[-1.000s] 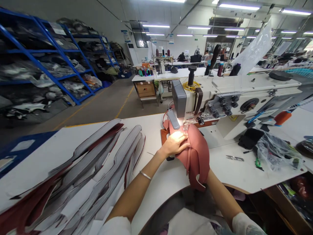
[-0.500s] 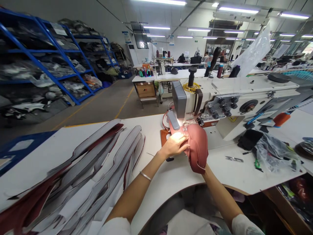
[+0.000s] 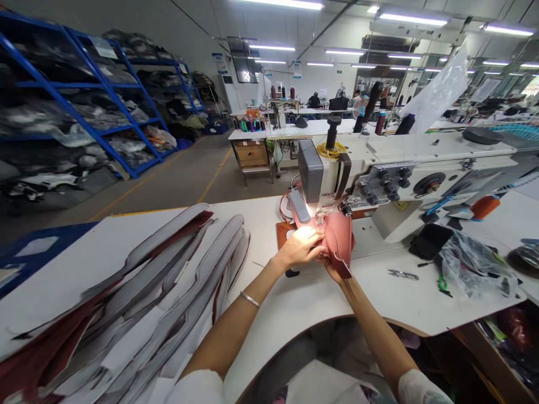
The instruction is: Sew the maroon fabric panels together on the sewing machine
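The piece of red cloth lies on the desk, its upper end beneath the foot of the sewing machine, whose body stretches from one o'clock of it toward two. The cloth is folded and bunched, with a loose flap hanging toward six o'clock.

The left hand rests on the cloth from nine o'clock, its fingers slightly bent and near the foot; whether they pinch or only press, I cannot tell. A bracelet circles that arm. The right hand comes in from six o'clock, partly under the cloth and touching it; most of its fingers are hidden, so how far open they are cannot be told.

Measured from the cloth, a pair of snips lies at four o'clock, a clear plastic bag at three, and an orange thread spool between two and three. A pile of grey and dark red strips spreads between eight and nine. Blue shelves stand at ten.
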`<state>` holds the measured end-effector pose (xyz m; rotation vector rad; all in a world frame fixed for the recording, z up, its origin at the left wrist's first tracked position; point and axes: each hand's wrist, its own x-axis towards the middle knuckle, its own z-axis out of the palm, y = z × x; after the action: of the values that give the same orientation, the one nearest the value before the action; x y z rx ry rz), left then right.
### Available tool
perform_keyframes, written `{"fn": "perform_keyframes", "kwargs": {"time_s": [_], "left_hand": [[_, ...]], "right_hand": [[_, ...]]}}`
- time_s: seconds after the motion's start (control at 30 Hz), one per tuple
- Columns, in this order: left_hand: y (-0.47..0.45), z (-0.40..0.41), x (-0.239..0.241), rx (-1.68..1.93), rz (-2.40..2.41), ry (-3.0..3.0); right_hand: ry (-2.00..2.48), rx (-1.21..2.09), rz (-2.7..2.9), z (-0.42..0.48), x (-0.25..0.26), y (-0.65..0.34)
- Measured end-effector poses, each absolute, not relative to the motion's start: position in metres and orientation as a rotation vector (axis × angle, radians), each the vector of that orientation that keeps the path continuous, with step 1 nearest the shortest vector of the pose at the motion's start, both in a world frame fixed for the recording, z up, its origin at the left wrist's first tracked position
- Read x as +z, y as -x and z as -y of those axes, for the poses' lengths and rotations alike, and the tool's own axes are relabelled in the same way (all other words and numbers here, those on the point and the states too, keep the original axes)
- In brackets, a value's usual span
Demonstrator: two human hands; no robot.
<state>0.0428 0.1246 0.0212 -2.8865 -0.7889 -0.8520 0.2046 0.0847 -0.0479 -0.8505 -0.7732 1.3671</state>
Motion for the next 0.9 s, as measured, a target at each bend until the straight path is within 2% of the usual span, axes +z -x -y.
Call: {"fn": "perform_keyframes", "kwargs": {"time_s": [0.1, 0.3, 0.53, 0.9], "left_hand": [[-0.043, -0.126, 0.021, -0.846, 0.81, 2.886], [-0.044, -0.134, 0.016, -0.9, 0.759, 2.854], [-0.04, -0.139, 0.012, -0.849, 0.778, 2.79], [-0.032, -0.155, 0.008, -0.957, 0.853, 2.77]], "right_hand": [[0.715, 1.475, 0.732, -0.08, -0.054, -0.204], [0.63, 1.481, 0.746, -0.084, -0.042, -0.206], [0.861, 1.28, 0.751, -0.102, -0.033, -0.209], [1.153, 0.931, 0.947, -0.129, -0.018, -0.219]]}}
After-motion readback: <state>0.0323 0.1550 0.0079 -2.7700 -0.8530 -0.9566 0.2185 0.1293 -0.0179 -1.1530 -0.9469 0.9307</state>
